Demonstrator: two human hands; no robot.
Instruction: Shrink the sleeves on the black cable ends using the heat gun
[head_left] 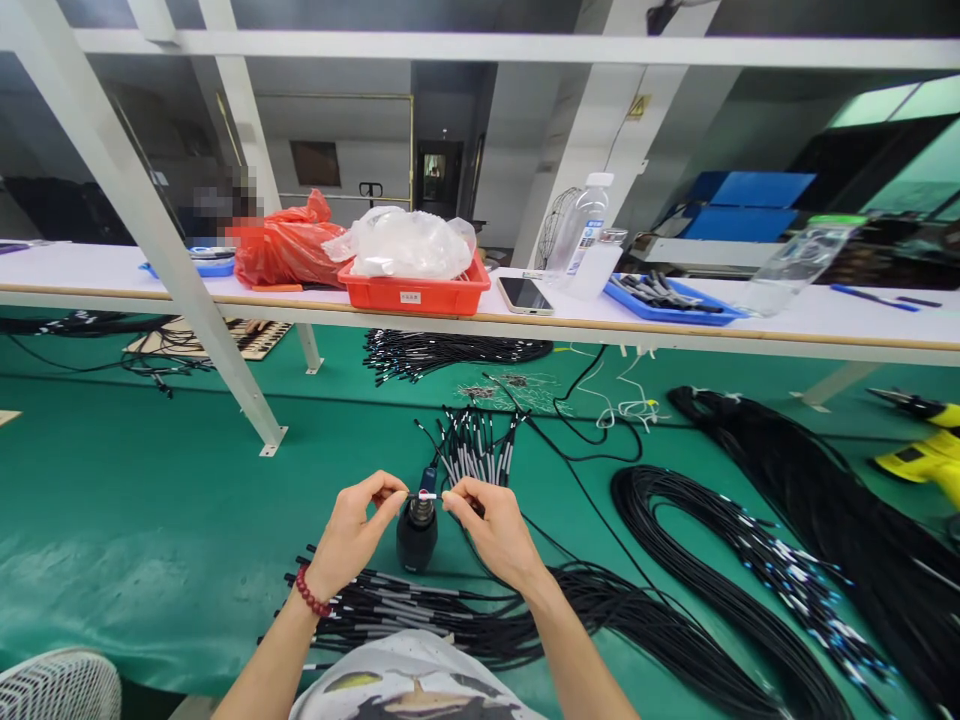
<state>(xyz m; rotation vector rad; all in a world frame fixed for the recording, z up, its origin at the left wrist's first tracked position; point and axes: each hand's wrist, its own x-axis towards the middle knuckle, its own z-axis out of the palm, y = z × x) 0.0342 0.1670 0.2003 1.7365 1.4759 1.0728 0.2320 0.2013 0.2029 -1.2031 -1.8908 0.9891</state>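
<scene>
Head view: a green tabletop (150, 500) strewn with black cables, with a white shelf (825, 325) running across behind it.
Landmark: a small black cylindrical device (417, 535) stands upright on the tabletop, near the front edge.
Left hand (352, 535): just left of the device, thumb and forefinger pinched narrow on one end of a small white piece (427, 495).
Right hand (487, 530): just right of the device, fingers pinched on the other end of the same piece.
White piece: held level between both hands, directly above the top of the device; whether it touches the device I cannot tell.
Around the device: a bundle of grey-tipped cable ends (476, 445) lies just behind it, and another bundle (390, 605) lies in front, under the wrists.
Right of the device: a large coil of black cable (675, 580), and further right a longer mass of cable (810, 490).
Far right: a yellow power tool (919, 450) lies on the tabletop, well apart from the device.
In the way: a slanted white frame leg (172, 270) crosses the view left of the device.
Red bin (416, 292): on the shelf behind the device, filled with clear plastic bags (405, 240).
Blue tray (667, 300): on the shelf behind and right, holding dark parts.
Beside the bin: a phone (525, 294) lying flat and a clear bottle (589, 240).
Left of the bin: a red bag (285, 250).
</scene>
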